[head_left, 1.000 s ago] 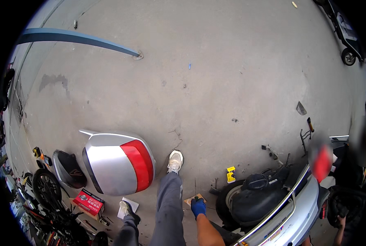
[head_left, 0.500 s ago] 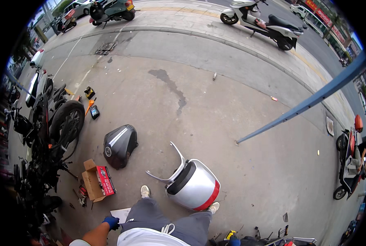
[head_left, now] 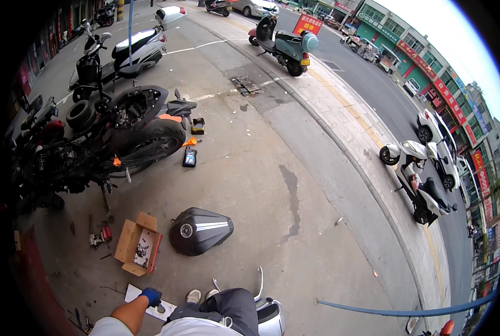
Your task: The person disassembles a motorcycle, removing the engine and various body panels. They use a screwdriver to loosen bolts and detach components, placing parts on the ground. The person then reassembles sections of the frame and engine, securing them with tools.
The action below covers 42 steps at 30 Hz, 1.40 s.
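At the bottom of the frame, left of centre, the left hand [head_left: 150, 296] in a blue glove reaches down over a white sheet [head_left: 143, 295] lying flat on the concrete. The fingers are curled and seem to pinch a small dark item at the sheet's right part; what it is cannot be told, and whether the hand truly grips it is unclear. The bare forearm comes in from the lower edge. The right hand is not in view.

Just right of the sheet stand the person's shoes [head_left: 194, 295], and below them the grey trousers [head_left: 227, 308]. A curved metal bar [head_left: 259, 283] and part of a silver body panel [head_left: 269, 319] sit beside the right leg.

Above the sheet, an open cardboard box [head_left: 137, 244] holds small parts. Left of it lie a few tools [head_left: 100, 236] on the ground. Right of the box, near it but apart, rests a black fuel tank [head_left: 199, 230] with pale stripes.

Farther up, at middle left, a stripped dark motorcycle [head_left: 121, 134] stands, with a small dark bottle [head_left: 190, 157] and an orange piece by its rear wheel. A white scooter [head_left: 132, 47] is at upper left, a teal scooter [head_left: 286, 45] at top centre, and more white scooters [head_left: 423, 173] along the kerb at right. A blue pole [head_left: 407, 311] crosses the lower right.
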### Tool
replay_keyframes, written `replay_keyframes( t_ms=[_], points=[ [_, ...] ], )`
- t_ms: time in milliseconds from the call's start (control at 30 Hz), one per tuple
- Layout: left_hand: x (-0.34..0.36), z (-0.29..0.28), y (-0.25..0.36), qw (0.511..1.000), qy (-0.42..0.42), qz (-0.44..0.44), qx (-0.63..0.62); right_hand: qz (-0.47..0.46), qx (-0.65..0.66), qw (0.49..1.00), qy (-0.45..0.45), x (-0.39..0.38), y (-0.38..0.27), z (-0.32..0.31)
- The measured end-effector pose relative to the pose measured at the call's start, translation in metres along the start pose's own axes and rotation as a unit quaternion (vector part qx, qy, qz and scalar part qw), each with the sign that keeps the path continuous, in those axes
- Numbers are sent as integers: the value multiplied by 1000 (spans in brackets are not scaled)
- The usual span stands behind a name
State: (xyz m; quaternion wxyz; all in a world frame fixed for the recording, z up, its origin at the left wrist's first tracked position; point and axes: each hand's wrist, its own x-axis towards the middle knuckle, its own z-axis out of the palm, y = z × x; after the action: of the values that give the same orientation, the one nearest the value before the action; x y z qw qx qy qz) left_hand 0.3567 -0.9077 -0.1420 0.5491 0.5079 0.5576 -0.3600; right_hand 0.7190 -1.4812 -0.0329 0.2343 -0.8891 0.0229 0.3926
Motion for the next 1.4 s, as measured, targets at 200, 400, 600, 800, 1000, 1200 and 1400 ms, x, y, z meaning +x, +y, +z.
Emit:
replay_keyframes(
  t_ms=[200,400,600,800,1000,1200,1400],
  points=[
    [-16,-19,112,975,-35,20,-217,167,64,983,-29,83,-120,-29],
    [121,-68,128,879,-93,40,-466,131,37,989,-52,239,-316,-102],
    [40,-96,368,934,18,-7,-356,-118,-119,981,95,467,-457,-173],
    [39,-175,517,936,48,28,-348,-125,-14,990,-61,497,-757,-199],
    [105,-230,573,927,40,-43,-371,-122,13,988,-90,546,-876,-159],
    [137,-383,736,863,123,136,-471,-1,-127,983,-131,650,-904,-172],
    [69,-512,826,802,199,213,-522,-52,-143,974,-169,728,-1114,-151]
  ],
)
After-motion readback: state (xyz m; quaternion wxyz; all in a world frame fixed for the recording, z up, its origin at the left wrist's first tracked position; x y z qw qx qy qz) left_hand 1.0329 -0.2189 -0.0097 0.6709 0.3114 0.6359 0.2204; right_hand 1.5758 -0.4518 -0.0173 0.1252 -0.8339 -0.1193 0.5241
